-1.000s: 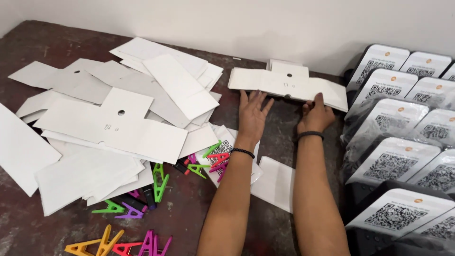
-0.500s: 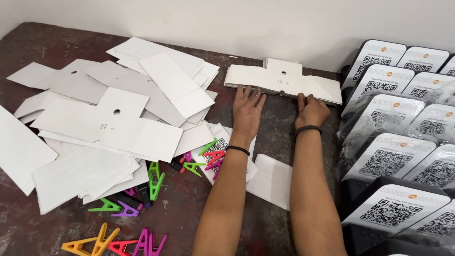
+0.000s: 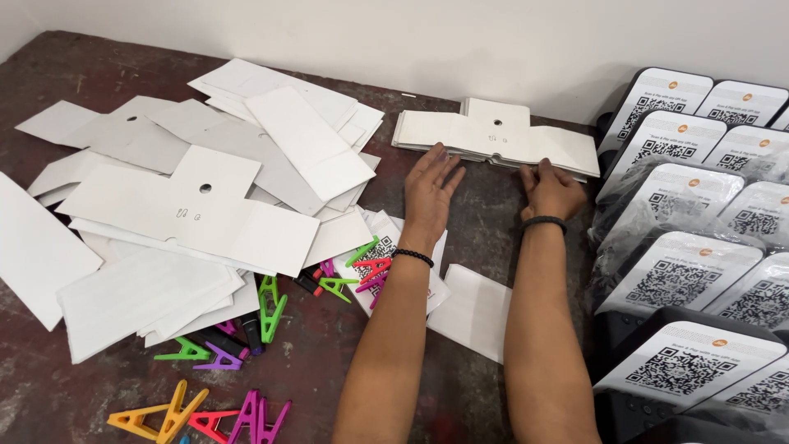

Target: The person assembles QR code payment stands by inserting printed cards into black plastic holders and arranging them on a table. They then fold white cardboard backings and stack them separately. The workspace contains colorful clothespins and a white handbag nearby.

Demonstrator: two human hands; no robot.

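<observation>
A neat stack of white T-shaped cards [image 3: 493, 138] lies at the far side of the dark table, near the wall. My left hand [image 3: 431, 187] rests flat on the table, fingers spread, with its fingertips at the stack's front edge. My right hand [image 3: 552, 189] has its fingers bent against the same front edge, further right. Neither hand holds anything. Each wrist carries a dark band.
A loose heap of white cards [image 3: 205, 205] covers the left of the table. Coloured plastic clips [image 3: 271, 306] lie scattered in front of it and near the table's front edge. Black stands with printed code cards [image 3: 682, 279], some wrapped in plastic, crowd the right side. A single white card [image 3: 472, 311] lies between my forearms.
Both hands had been pressing against the stack's front edge. The left hand has since flattened onto the table with its fingers spread, and the stack sits squared up.
</observation>
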